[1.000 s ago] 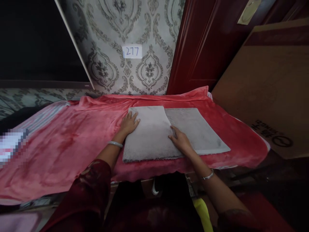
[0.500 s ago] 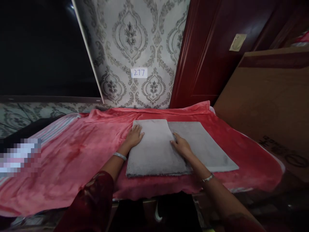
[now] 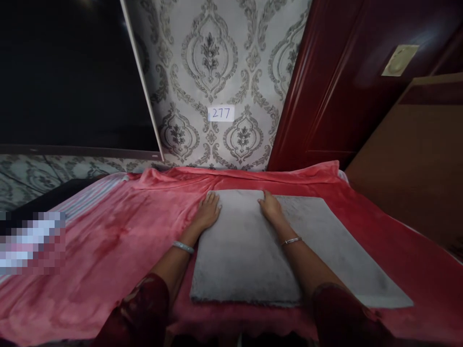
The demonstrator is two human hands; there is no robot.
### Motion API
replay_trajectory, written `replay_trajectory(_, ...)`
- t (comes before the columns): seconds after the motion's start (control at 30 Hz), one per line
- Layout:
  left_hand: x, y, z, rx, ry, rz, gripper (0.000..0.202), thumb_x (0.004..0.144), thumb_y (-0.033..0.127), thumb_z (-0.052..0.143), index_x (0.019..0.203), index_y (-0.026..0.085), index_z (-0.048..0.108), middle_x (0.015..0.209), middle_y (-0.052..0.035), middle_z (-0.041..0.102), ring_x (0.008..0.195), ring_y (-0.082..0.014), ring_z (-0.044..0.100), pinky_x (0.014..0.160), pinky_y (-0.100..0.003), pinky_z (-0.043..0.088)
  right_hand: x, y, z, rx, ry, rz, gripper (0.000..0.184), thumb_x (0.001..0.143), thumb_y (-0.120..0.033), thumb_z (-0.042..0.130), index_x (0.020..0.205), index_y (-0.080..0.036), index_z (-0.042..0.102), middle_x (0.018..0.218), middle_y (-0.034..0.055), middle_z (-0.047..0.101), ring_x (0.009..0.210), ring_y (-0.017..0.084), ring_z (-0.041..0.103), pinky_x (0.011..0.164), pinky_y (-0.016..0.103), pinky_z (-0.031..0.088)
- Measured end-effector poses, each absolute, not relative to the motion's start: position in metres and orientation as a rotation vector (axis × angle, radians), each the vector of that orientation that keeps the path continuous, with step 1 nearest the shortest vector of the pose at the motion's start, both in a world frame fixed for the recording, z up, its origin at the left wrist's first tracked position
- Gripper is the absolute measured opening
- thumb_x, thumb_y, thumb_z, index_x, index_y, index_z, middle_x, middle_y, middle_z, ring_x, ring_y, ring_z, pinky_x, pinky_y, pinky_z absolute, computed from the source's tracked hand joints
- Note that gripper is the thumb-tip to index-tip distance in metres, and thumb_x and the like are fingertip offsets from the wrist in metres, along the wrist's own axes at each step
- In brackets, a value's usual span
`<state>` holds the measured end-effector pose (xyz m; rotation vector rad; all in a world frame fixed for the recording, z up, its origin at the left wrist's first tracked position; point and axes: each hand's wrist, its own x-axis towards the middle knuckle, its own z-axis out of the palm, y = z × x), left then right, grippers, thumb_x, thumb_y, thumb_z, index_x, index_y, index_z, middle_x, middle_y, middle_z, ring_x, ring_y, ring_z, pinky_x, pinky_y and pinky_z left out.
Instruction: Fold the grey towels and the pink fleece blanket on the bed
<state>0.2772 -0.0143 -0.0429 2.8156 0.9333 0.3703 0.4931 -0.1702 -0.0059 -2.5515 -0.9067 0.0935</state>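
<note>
A grey plush mat (image 3: pixel 242 246) is folded over at the left, its flat single layer (image 3: pixel 336 241) stretching out to the right. My left hand (image 3: pixel 209 212) lies flat at the far left corner of the folded part, fingers pointing away and thumb apart. At the folded part's far right corner, my right hand (image 3: pixel 273 209) rests against the edge, its thumb and forefinger spread on the cloth. The other fingers of that hand are partly hidden. Under the mat is a red plush blanket (image 3: pixel 137 250).
Behind the blanket stands a patterned wall with a paper label (image 3: pixel 221 113) reading 277. A large black screen (image 3: pixel 72 77) is at the far left, a dark red door (image 3: pixel 336 82) at the right, and a cardboard box (image 3: pixel 415 168) beside it.
My right hand has slid away from me along the folded part's right edge to its far corner. My left hand stays by the far left corner. The view has shifted slightly.
</note>
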Motion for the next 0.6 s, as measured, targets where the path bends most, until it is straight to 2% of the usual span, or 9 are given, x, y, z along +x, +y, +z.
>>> replay_trajectory(0.2,0.275,-0.012,-0.043,2.798,0.938,0.329,0.058,0.103,0.036,0.029,0.157,0.014,0.036,0.167,-0.0146,0.027,0.157,-0.0263,0.017,0.125,-0.051,0.026,0.487,-0.176,-0.018,-2.54,-0.864,0.056,0.054,0.1,-0.031,0.042,0.152,-0.018,0.044,0.114,0.0195,0.073,0.106,0.032,0.07,0.089,0.043,0.052)
replay_trajectory(0.33,0.276,-0.014,-0.038,2.797,0.92,0.308,0.057,0.103,0.036,0.031,0.156,0.018,0.039,0.169,-0.013,0.025,0.157,-0.0276,0.017,0.123,-0.053,0.027,0.483,-0.179,-0.014,-2.531,-0.914,-0.028,0.054,0.099,-0.026,0.041,0.151,-0.015,0.046,0.121,0.0224,0.069,0.111,0.033,0.067,0.094,0.045,0.05)
replay_trajectory(0.4,0.276,-0.017,-0.035,2.8,0.942,0.303,0.056,0.103,0.035,0.031,0.155,0.016,0.041,0.168,-0.0139,0.026,0.157,-0.0278,0.018,0.124,-0.053,0.027,0.481,-0.18,-0.01,-2.48,-1.02,-0.196,0.054,0.098,-0.025,0.042,0.151,-0.01,0.046,0.137,0.025,0.06,0.127,0.032,0.058,0.104,0.045,0.045)
replay_trajectory(0.5,0.275,-0.023,-0.029,2.833,0.972,0.394,0.056,0.102,0.036,0.034,0.154,0.017,0.043,0.168,-0.0142,0.027,0.157,-0.0289,0.019,0.124,-0.053,0.024,0.478,-0.178,-0.007,-2.373,-1.348,-0.363,0.063,0.1,-0.036,0.046,0.157,-0.01,0.036,0.162,0.0221,0.035,0.151,0.031,0.028,0.12,0.051,0.026)
replay_trajectory(0.53,0.274,-0.025,-0.028,2.85,0.965,0.425,0.057,0.102,0.039,0.036,0.154,0.018,0.043,0.168,-0.0134,0.026,0.157,-0.0297,0.018,0.125,-0.054,0.023,0.478,-0.176,-0.008,-2.374,-1.458,-0.309,0.067,0.1,-0.041,0.046,0.159,-0.012,0.032,0.165,0.0194,0.029,0.154,0.03,0.02,0.122,0.053,0.02)
replay_trajectory(0.6,0.272,-0.026,-0.027,2.857,0.941,0.405,0.06,0.101,0.047,0.04,0.155,0.021,0.042,0.169,-0.0123,0.025,0.157,-0.0312,0.017,0.125,-0.056,0.021,0.479,-0.173,-0.012,-2.442,-1.578,-0.065,0.069,0.102,-0.049,0.04,0.161,-0.015,0.027,0.168,0.0152,0.024,0.156,0.028,0.015,0.123,0.057,0.015)
